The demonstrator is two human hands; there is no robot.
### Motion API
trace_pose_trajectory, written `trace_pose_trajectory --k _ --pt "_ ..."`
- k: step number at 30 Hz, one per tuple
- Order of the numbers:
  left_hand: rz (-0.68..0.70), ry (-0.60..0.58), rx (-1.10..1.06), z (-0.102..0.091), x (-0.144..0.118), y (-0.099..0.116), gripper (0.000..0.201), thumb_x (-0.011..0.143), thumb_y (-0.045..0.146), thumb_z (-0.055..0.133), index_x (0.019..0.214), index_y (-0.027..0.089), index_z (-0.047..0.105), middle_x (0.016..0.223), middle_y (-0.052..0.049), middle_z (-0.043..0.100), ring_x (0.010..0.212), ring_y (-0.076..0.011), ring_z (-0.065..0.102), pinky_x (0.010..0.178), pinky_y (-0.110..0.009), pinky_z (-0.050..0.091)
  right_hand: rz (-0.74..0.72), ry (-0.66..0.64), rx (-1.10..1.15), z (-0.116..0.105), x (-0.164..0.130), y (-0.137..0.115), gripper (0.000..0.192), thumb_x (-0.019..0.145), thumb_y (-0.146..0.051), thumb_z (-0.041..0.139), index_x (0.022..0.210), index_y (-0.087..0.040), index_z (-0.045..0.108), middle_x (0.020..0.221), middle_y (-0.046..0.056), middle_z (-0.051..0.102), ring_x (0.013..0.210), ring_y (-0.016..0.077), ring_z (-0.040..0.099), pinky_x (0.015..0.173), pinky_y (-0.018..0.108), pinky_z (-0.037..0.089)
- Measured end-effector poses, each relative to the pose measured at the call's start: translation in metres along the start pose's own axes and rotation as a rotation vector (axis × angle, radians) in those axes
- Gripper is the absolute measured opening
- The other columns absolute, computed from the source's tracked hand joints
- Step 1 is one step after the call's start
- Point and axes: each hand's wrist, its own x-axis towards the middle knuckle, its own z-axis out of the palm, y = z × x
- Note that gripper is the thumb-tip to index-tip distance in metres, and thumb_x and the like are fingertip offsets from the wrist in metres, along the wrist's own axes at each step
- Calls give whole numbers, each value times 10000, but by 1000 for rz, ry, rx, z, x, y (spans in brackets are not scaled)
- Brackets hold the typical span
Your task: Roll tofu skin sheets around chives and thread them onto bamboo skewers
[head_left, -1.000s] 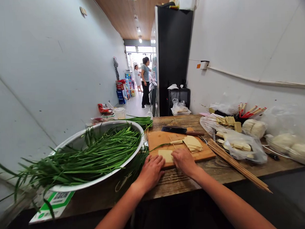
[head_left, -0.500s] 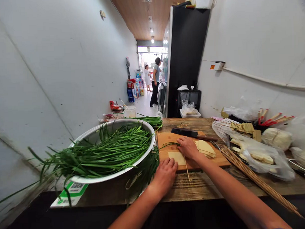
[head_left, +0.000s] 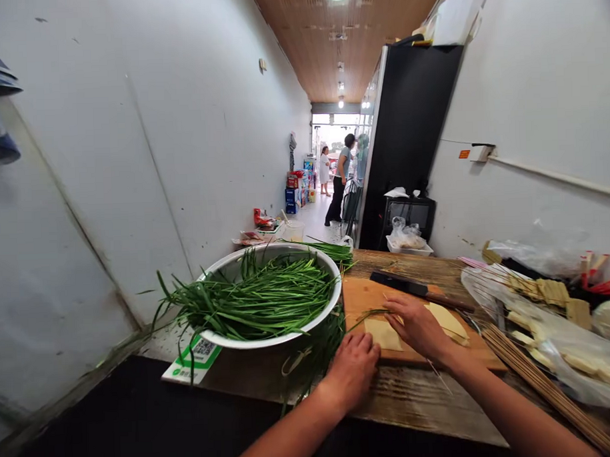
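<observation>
My left hand (head_left: pixel 352 368) rests, fingers curled, on the near left edge of the wooden cutting board (head_left: pixel 360 294), touching a pale tofu-skin sheet (head_left: pixel 383 334). My right hand (head_left: pixel 417 326) lies over the board and holds a thin bamboo skewer (head_left: pixel 437 374) whose end sticks out behind the wrist. A stack of tofu-skin sheets (head_left: pixel 449 322) sits just right of that hand. A cleaver (head_left: pixel 412 287) lies at the board's far edge. A green chive stalk (head_left: pixel 367 314) lies across the board by my right fingers.
A big metal basin (head_left: pixel 276 338) full of green chives stands left of the board. A bundle of skewers (head_left: pixel 540 385) and plastic bags of tofu (head_left: pixel 564 353) lie to the right. Two people stand far down the corridor beside a black fridge (head_left: pixel 406 138).
My right hand left the sheet, reached up the board and took a skewer. My left hand stayed at the board's edge. The view swung left.
</observation>
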Motion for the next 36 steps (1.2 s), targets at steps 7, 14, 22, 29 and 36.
trace_pose_trajectory --k 7,14,22,29,36 --pt "184 -8 -167 -94 -50 -6 252 863 207 417 1041 223 596 1002 -63 626 908 -178 580 826 -294 451 -286 -197 48 -11 109 -86 184 839 -259 514 836 -217 694 813 38 663 795 143 578 736 243 403" --pt "-179 291 45 -158 -106 -91 287 880 239 386 904 212 671 873 -33 682 799 -166 617 741 -285 485 -427 -491 -70 42 156 -128 209 713 -312 645 884 -201 691 868 52 669 853 181 594 708 233 416" --pt "-295 127 7 -161 -70 -141 219 811 221 476 823 197 693 794 -44 683 802 -163 611 773 -248 448 -503 -511 -135 43 153 -128 183 750 -264 586 878 -182 686 902 81 659 866 196 596 696 245 434" --pt "-302 -75 -69 -146 -24 -143 210 731 207 524 863 184 685 797 -62 685 731 -185 593 664 -241 403 -449 -444 -108 25 155 -133 236 840 -190 440 913 -155 662 892 97 672 861 191 610 714 245 420" --pt "-335 -120 -379 -155 -13 -152 276 770 297 417 631 130 586 526 23 490 504 -95 416 500 -201 288 -336 -290 210 -3 150 -109 313 808 -201 516 1115 -166 563 1021 57 646 927 158 584 786 242 414"
